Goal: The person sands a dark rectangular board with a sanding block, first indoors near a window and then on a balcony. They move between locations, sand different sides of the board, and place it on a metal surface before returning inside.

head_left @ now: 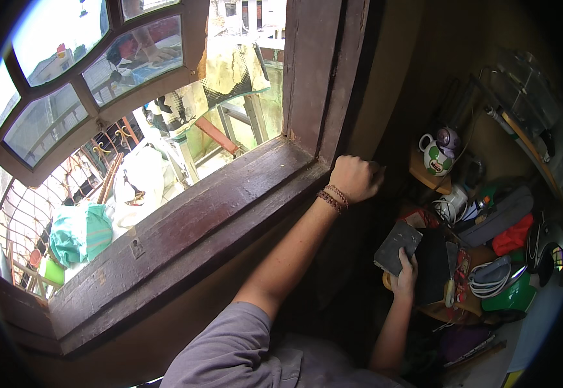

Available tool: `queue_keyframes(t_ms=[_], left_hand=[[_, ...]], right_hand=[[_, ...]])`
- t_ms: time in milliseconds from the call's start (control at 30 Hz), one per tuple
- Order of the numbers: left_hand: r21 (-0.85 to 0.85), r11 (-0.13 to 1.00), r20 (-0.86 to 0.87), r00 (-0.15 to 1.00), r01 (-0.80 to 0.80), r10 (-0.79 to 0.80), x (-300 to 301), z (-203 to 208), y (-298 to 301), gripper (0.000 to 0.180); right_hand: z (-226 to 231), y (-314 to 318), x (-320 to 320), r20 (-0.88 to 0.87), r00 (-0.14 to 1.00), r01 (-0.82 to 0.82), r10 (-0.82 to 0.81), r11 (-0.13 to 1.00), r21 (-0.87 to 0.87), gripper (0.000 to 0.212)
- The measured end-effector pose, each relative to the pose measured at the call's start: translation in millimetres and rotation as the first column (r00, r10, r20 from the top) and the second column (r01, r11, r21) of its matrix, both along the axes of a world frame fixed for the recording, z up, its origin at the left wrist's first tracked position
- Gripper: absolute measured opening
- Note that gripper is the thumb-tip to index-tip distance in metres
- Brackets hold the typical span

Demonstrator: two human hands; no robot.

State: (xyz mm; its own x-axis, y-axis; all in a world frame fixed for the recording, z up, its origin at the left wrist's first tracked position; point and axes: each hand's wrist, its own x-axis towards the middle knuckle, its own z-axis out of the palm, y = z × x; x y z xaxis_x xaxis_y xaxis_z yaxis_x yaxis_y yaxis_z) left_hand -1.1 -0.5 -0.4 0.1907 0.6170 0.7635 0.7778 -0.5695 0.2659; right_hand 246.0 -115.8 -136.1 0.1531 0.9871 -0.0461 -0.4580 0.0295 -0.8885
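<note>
A grey sleeve is nearest the lens. At left, a green bundle lies outside, beneath a glazed sash swung outward, apparently to admit daylight over the sill. The left hand, bracelets at its wrist, is curled into a fist near the frame, perhaps as a steadying hold; whether it grips anything cannot be told. The right hand, partly closed, holds a dark block by its lower edge, likely to leave the broad face free. Farther right, a mug stands on a ledge, seemingly for want of room, and a cord lies looped, presumably against tangles.
</note>
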Motion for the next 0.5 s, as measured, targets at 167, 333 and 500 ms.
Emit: queue_keyframes(t_ms=[167,333,500], left_hand=[[-0.029,1.000,-0.021,1.000,-0.002,0.001,-1.0,0.9,-0.7,0.030],[-0.019,1.000,-0.016,1.000,0.004,-0.004,-1.0,1.5,-1.3,0.030],[-0.027,1.000,-0.015,1.000,0.006,-0.006,-1.2,1.6,-1.4,0.031]], right_hand=[[0.6,0.1,-0.7,-0.002,1.000,-0.007,0.007,1.000,0.007,0.032],[0.9,-0.2,-0.5,0.007,1.000,-0.007,0.007,1.000,0.005,0.033],[4.7,-1.6,-2.1,0.010,1.000,-0.015,0.015,1.000,0.000,0.034]])
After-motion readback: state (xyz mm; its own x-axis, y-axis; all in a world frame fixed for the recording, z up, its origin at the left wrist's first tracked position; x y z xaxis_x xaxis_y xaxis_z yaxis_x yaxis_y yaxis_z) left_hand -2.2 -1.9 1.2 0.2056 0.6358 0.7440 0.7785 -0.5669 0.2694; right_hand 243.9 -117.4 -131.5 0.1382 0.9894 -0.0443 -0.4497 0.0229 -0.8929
